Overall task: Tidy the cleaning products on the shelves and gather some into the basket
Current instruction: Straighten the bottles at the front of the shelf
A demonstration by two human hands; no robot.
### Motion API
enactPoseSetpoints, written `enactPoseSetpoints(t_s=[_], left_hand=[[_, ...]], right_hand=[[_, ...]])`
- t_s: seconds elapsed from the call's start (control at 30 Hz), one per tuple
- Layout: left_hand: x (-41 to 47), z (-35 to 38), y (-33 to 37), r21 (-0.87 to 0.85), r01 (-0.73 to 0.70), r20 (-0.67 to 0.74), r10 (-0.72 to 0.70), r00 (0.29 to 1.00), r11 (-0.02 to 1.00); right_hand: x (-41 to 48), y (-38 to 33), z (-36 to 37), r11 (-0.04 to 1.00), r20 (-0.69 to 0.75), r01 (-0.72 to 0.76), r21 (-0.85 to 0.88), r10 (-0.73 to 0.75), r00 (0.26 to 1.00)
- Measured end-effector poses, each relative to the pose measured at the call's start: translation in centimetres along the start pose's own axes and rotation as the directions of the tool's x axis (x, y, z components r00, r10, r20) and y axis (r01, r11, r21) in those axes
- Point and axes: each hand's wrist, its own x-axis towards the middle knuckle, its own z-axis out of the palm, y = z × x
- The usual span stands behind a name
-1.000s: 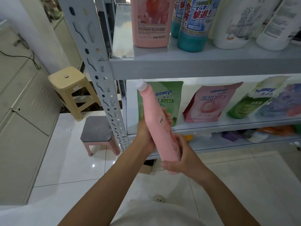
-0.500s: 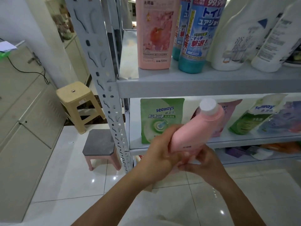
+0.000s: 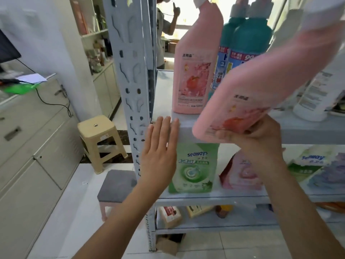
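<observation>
My right hand (image 3: 259, 139) grips the base of a pink bottle (image 3: 257, 90), which tilts up to the right in front of the upper shelf (image 3: 306, 131); its white cap is blurred at the top right. My left hand (image 3: 160, 152) is flat with straight fingers, its fingertips at the front edge of that shelf, near the grey upright post (image 3: 130, 71). A matching pink bottle (image 3: 196, 68) stands upright on the shelf, with teal-capped blue bottles (image 3: 244, 45) and white bottles (image 3: 317, 90) beside it. No basket is in view.
The shelf below holds a green seaways pouch (image 3: 194, 167), a pink pouch (image 3: 240, 174) and more pouches to the right. Boxes lie on the lowest shelf (image 3: 205, 227). A yellow stool (image 3: 100, 139) and a grey stool (image 3: 115, 186) stand left, beside cabinets (image 3: 28, 146). A person stands behind the rack.
My left hand has let go of the pink bottle and moved to the shelf edge. My right hand has raised the bottle up and right, to the upper shelf's height.
</observation>
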Motion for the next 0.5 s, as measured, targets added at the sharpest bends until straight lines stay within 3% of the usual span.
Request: enactPoseSetpoints(t_s=[0.27, 0.5], left_hand=[[0.5, 2.6, -0.5, 0.052, 0.002, -0.228, 0.010, 0.974, 0.999], [1.2, 4.1, -0.4, 0.088, -0.006, -0.358, 0.037, 0.933, 0.996]], right_hand=[[4.9, -0.8, 4.2, 0.994, 0.099, 0.078, -0.071, -0.071, 0.993], [6.6, -0.6, 4.2, 0.994, 0.200, -0.008, -0.113, 0.031, 0.979]])
